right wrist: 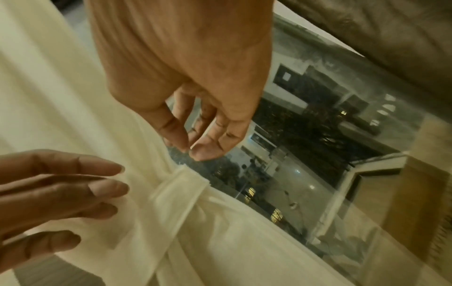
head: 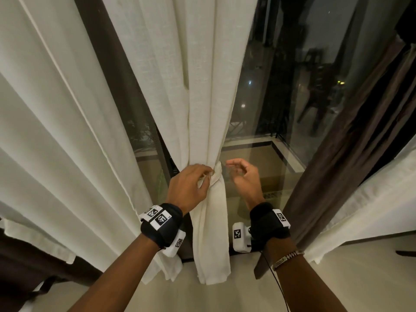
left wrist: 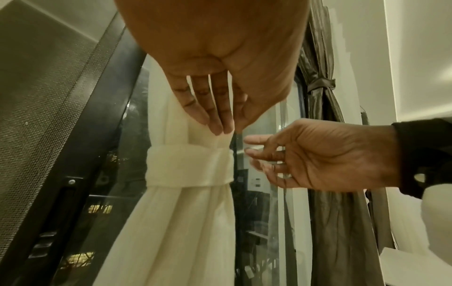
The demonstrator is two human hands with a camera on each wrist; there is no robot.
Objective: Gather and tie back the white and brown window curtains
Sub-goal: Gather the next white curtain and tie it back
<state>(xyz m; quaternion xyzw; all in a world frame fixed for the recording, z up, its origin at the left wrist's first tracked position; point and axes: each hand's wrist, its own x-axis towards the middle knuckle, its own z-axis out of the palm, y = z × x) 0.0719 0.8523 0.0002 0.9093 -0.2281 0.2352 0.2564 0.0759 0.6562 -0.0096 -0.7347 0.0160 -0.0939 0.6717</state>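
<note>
A white curtain (head: 209, 109) hangs gathered in front of the window, cinched by a white tie band (left wrist: 188, 164) wrapped round its waist. My left hand (head: 208, 176) rests its straight fingertips on the fabric just above the band (head: 218, 174). The left wrist view shows these fingers (left wrist: 215, 116) lying flat on the folds. My right hand (head: 231, 168) hovers just right of the band, fingers loosely bent, holding nothing. In the right wrist view its fingertips (right wrist: 205, 152) are clear of the band (right wrist: 178, 191). A brown curtain (left wrist: 325, 232) at the right is bound by its own brown tie (left wrist: 320, 85).
A wide white curtain (head: 56, 131) hangs loose at the left, with brown fabric (head: 22, 262) below it. Dark window glass (head: 270, 86) lies behind the hands. A black window frame (left wrist: 85, 135) and mesh screen (left wrist: 36, 96) stand left of the gathered curtain.
</note>
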